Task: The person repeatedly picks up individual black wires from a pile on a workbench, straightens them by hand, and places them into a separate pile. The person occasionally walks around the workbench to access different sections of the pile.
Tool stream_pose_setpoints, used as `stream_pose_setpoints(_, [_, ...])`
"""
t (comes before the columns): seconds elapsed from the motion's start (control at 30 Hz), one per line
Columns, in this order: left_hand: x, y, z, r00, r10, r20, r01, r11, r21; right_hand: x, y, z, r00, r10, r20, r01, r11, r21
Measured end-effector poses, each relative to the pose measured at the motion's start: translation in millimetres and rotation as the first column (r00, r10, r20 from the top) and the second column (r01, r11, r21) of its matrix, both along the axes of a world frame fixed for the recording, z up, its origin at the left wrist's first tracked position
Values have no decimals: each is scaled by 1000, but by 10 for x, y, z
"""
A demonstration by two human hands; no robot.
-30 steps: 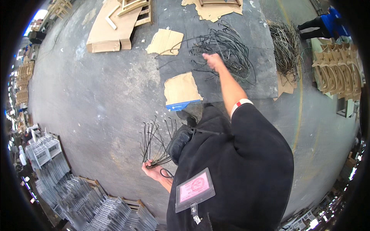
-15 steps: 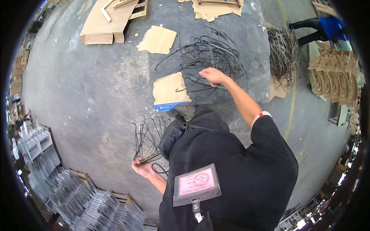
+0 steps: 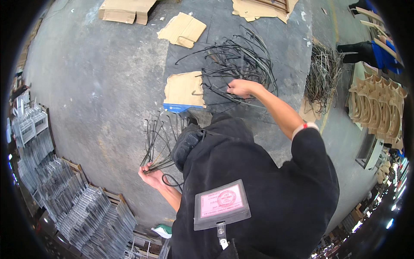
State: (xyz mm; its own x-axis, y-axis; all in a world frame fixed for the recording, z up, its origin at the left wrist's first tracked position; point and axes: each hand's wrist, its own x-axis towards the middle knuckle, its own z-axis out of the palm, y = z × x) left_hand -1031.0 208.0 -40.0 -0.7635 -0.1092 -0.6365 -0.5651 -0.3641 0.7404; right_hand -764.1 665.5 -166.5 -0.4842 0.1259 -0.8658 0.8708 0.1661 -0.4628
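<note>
My left hand is closed round the gathered ends of a bundle of thin black hooked cords. Their hooked tips fan out over the floor beside my knee, and one cord bends into a loop near my wrist. Ahead and to the right lies a tangled pile of the same dark cords. At the near side of that pile my right hand has its fingers pinched together on a hooked cord; its palm side is hidden.
Torn cardboard pieces lie left of the pile and farther off. A bigger wiry heap stands to the right, near stacked curved brown parts. Stacked metal frames fill the left. Another person in blue stands far right.
My right hand has shifted slightly at the pile's near edge, its fingers now lower and more closed. The left hand keeps its bundle. The whole view has turned a little.
</note>
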Motion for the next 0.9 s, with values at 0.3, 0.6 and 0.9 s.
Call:
stream_pose_setpoints(0.3, [282,-182,75,992,121,20,-123,990,70,-133,-517,-418,948,-301,-102,314,836,450])
stream_pose_setpoints(0.6, [300,-570,104,986,148,78,-155,984,91,152,-258,180,931,296,212,-308,951,29])
stream_pose_setpoints(0.9, [526,-834,194,962,259,91,-266,961,80,-1870,-324,473,948,233,-216,-258,961,-98])
